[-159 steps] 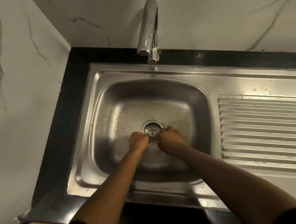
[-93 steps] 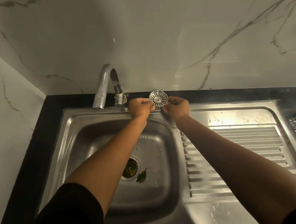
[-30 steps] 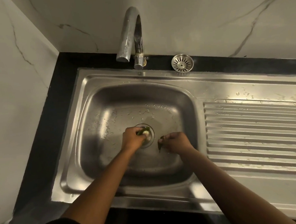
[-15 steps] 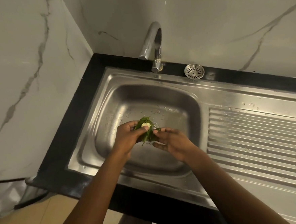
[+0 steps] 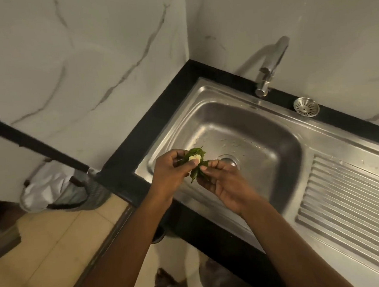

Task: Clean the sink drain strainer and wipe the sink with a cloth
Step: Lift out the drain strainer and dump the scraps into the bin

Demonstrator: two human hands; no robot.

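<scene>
Leaves (image 5: 194, 153), wet and dark green, are bunched with a pale scrap of food between my two hands above the front left part of the sink (image 5: 345, 137). My left hand (image 5: 172, 169) has thumb and fingers curled round the top of the clump. My right hand (image 5: 222, 181) pinches the lower end with curled fingertips, palm turned up beneath it. Neither hand holds anything else.

By my reading this clump is light, limp and slippery. It could shed bits or drip if squeezed only at one point, so I would keep it cupped from below rather than held by a single leaf. A bin (image 5: 59, 188) with a white liner stands on the floor to the left, below the black counter (image 5: 159, 114), and looks the likely place for it.

The strainer (image 5: 306, 106) lies on the counter strip behind the sink, to the right of the tap (image 5: 268, 70) and well apart from my hands. The drain (image 5: 229, 159) is uncovered, just beside my right fingertips. I judge the strainer to be thin, stiff metal, light and probably slick with water. Its rim, taken at opposite edges, seems the sure grip, since the slotted middle gives little to hold. Rinsing it and wiping the sink are not yet done.
</scene>
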